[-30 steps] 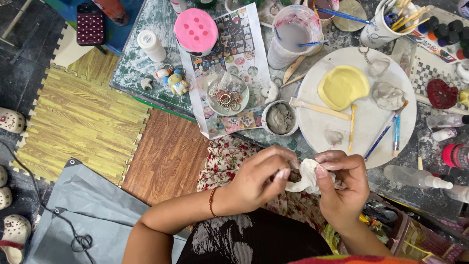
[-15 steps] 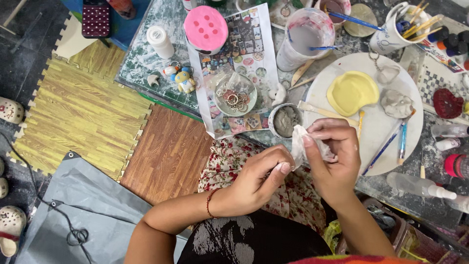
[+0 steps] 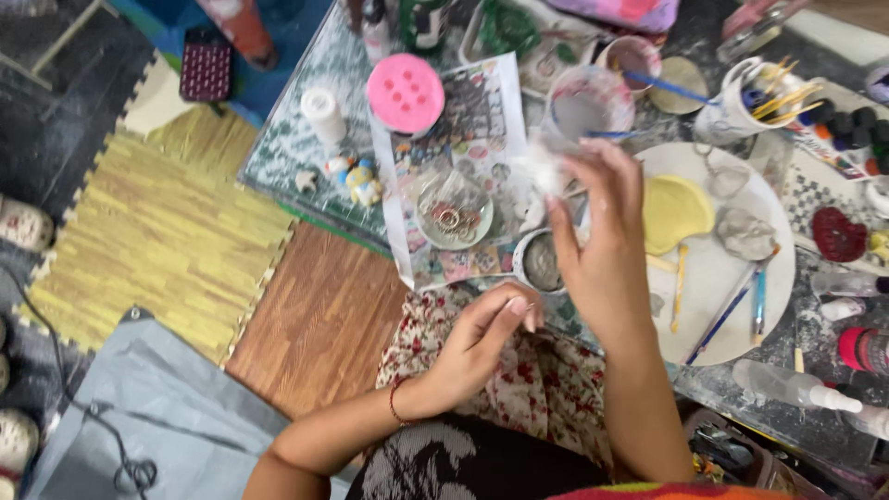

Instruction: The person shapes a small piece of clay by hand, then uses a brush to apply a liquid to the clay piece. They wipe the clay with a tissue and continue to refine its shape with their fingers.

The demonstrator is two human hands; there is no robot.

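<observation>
My right hand [image 3: 600,243] is raised over the low glass table, fingers pinched on a small white tissue wad [image 3: 548,171] that is blurred by motion. It hovers above a little grey bowl [image 3: 540,261] and beside a clear glass dish of rings [image 3: 454,211]. My left hand [image 3: 482,341] rests lower, over my floral-cloth lap [image 3: 546,389], fingers loosely curled and holding nothing. A round white plate [image 3: 732,268] with a yellow palette piece [image 3: 674,213] and brushes lies just right of my right hand.
A pink round mould [image 3: 405,93], a white bottle [image 3: 323,113], small figurines [image 3: 356,176], a water cup [image 3: 587,102], a brush cup [image 3: 741,106] and a printed sheet [image 3: 463,139] crowd the table. Foam floor mats [image 3: 157,231] and a grey sheet [image 3: 157,417] lie left.
My right hand has lifted the white wad up and forward over the table, away from my left hand, which let go and stayed low over my lap.
</observation>
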